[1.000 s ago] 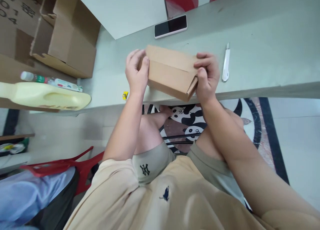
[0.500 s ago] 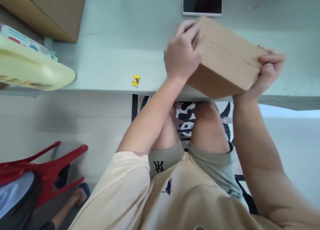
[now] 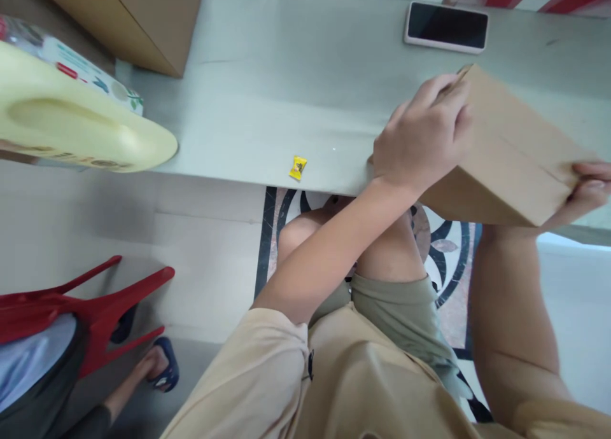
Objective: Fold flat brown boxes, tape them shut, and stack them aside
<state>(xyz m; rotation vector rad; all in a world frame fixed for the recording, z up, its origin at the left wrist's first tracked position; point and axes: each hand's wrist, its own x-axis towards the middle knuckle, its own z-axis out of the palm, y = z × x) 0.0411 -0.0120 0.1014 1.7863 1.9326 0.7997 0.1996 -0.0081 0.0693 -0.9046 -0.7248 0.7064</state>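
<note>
While both hands hold it: the cardboard box hangs tilted over the near edge of the desk.
Desk: smooth, pale grey-green, flat.
Cardboard box: plain brown, rectangular, closed, a seam across its top; its right end is cut off by the frame.
Yellow jug: glossy plastic, lying flat, partly out of frame.
Left hand: grip wrapped over the box's left end.
Right hand: fingers pinch the right end; mostly out of view.
Phone: dark screen, face up.
Yellow wrapper: tiny, print unreadable.
</note>
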